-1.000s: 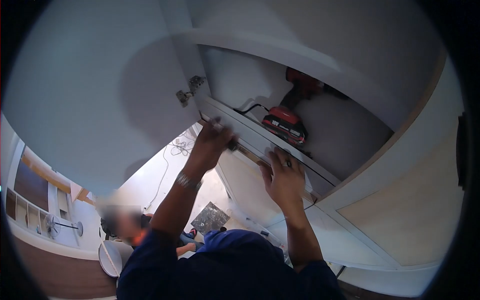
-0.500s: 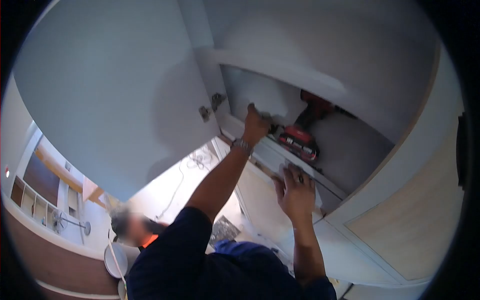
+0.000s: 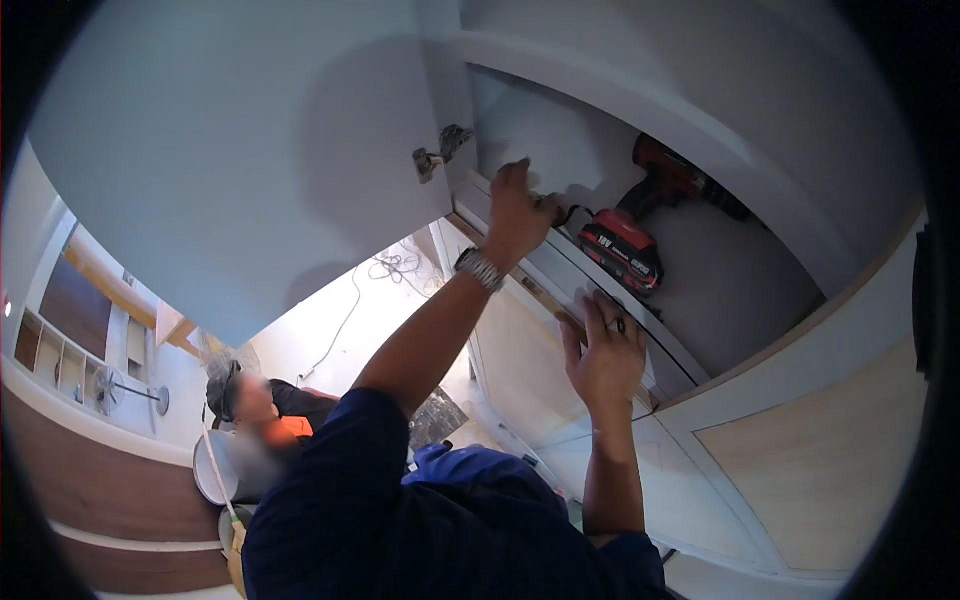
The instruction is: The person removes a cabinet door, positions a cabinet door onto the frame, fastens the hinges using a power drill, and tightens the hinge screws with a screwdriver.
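My left hand [image 3: 520, 220], with a metal watch on the wrist, is over the bottom edge of an open cabinet [image 3: 740, 270]. Its fingers are bent around something small that I cannot make out, close to a thin black loop. A red and black cordless drill [image 3: 665, 185] lies on its side inside the cabinet, its 18V battery [image 3: 622, 248] toward me and just right of that hand. My right hand [image 3: 608, 365] rests with fingers stretched out against the pale strip [image 3: 575, 275] along the cabinet's front edge.
A large grey door [image 3: 200, 190] hangs open at the left on a metal hinge [image 3: 440, 155]. Below, another person [image 3: 290, 420] in a cap is near a white bucket [image 3: 210, 470]. A cable [image 3: 345, 335] trails over the floor, and a fan [image 3: 120, 388] stands farther left.
My view has shifted, so the cabinet and drill appear higher and farther right. My left hand has turned and its fingers have re-formed at the edge. My right hand stays on the front strip.
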Available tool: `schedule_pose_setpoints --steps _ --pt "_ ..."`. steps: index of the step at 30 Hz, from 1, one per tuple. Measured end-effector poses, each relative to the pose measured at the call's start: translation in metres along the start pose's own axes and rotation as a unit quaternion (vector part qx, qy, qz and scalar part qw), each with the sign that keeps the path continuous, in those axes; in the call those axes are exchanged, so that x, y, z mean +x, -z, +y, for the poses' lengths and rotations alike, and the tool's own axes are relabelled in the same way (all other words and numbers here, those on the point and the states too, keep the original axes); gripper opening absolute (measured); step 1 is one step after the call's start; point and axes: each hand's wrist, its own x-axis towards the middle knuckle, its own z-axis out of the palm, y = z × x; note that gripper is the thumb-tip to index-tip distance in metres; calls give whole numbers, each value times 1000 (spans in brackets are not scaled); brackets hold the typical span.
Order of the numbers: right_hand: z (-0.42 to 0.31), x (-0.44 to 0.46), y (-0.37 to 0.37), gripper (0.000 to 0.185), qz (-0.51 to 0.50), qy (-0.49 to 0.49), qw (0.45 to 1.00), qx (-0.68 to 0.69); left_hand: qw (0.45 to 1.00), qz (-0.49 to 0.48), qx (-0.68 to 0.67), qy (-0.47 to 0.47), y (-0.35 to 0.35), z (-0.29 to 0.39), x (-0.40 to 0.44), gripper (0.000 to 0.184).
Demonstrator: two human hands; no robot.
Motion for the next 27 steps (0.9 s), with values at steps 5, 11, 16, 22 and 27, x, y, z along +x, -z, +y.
schedule_pose_setpoints --steps 5,11,16,22,27 --pt "1 4 3 37 -6 -2 995 102 969 -165 -148 104 107 -52 -88 35" --pt "-57 72 -32 39 -22 -66 846 529 777 41 -465 422 227 -168 -187 53" --pt "-88 203 -158 35 -33 -208 754 623 687 274 -585 334 283 -196 -203 48" --pt "-98 255 -231 32 -5 -229 731 643 713 239 -603 267 303 -194 -190 30" --pt "-107 256 -210 26 11 -218 670 710 710 236 -613 252 290 -195 -185 36"
